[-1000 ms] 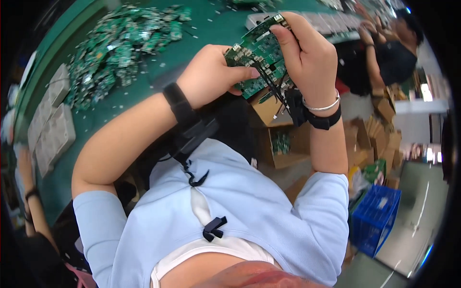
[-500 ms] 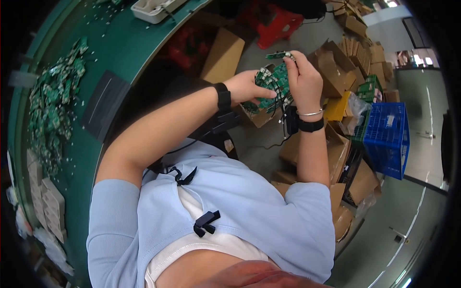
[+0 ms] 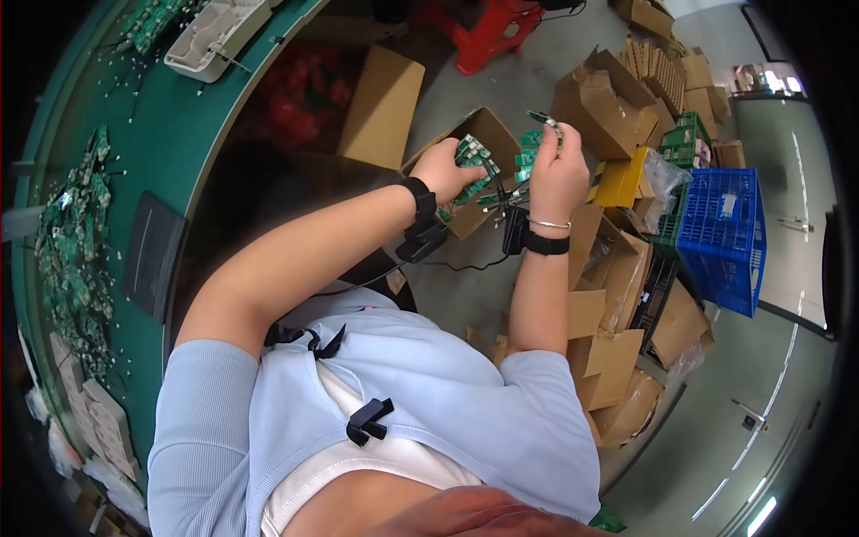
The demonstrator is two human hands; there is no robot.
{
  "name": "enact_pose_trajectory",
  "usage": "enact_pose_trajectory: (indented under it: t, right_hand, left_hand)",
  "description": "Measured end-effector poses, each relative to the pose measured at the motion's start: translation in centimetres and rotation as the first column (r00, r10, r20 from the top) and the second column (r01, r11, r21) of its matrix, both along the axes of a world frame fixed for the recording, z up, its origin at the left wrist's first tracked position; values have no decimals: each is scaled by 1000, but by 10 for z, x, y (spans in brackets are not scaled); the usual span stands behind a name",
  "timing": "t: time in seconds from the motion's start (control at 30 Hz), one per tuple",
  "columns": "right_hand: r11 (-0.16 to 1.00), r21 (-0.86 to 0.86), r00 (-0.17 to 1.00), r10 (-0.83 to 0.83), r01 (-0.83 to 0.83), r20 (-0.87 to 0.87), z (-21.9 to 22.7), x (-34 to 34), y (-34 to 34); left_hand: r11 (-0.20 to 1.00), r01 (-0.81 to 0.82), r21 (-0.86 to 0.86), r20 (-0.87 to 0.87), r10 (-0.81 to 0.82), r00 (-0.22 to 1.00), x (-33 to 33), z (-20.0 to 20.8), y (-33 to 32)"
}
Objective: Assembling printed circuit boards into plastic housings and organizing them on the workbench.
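Note:
My left hand (image 3: 445, 172) is closed around a bunch of small green circuit boards (image 3: 474, 157) with pale connectors. Opposite it, my right hand (image 3: 561, 177) grips more green circuit boards (image 3: 528, 154), some jutting past the fingertips. Dark wires (image 3: 497, 183) hang between the two bunches. Both hands are raised over an open cardboard box (image 3: 489, 127), whose inside is mostly hidden by hands and boards. Each wrist wears a black strap with a small dark device.
On the left, a green worktable (image 3: 152, 116) bears a heap of circuit boards (image 3: 72, 242), a black flat tray (image 3: 154, 255) and a pale plastic housing (image 3: 215, 36). Cardboard boxes (image 3: 608, 98), a blue crate (image 3: 723, 237) and a red stool (image 3: 492, 36) stand on the floor.
My hands have drawn apart, and the boards, bunched together before, are now split between them with wires in the gap. The whole view has shifted slightly.

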State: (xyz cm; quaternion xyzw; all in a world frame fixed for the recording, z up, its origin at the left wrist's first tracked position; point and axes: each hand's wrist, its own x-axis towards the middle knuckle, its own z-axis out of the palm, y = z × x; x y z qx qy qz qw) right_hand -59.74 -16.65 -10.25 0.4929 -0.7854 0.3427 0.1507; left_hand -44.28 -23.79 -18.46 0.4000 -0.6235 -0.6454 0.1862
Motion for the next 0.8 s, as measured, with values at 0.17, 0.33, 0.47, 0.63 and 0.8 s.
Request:
enact_pose_trajectory:
  t: [0.17, 0.33, 0.47, 0.63, 0.8]
  right_hand:
    - [987, -31, 972, -149, 157, 182, -12, -8, -2]
    - [953, 40, 936, -303, 301, 179, -29, -12, -2]
    - [926, 82, 911, -377, 368, 170, -38, 4, 3]
    - [936, 52, 924, -351, 347, 151, -40, 14, 11]
    - [943, 147, 912, -328, 300, 245, -72, -12, 9]
  left_hand:
    - [938, 66, 341, -185, -1, 983, -16, -4, 9]
    - [955, 124, 268, -224, -63, 973, -9, 6, 22]
    - [999, 49, -4, -5, -49, 999, -6, 9, 28]
    - [989, 6, 151, 128, -26, 991, -24, -11, 26]
    - [999, -41, -11, 107, 42, 993, -51, -41, 27]
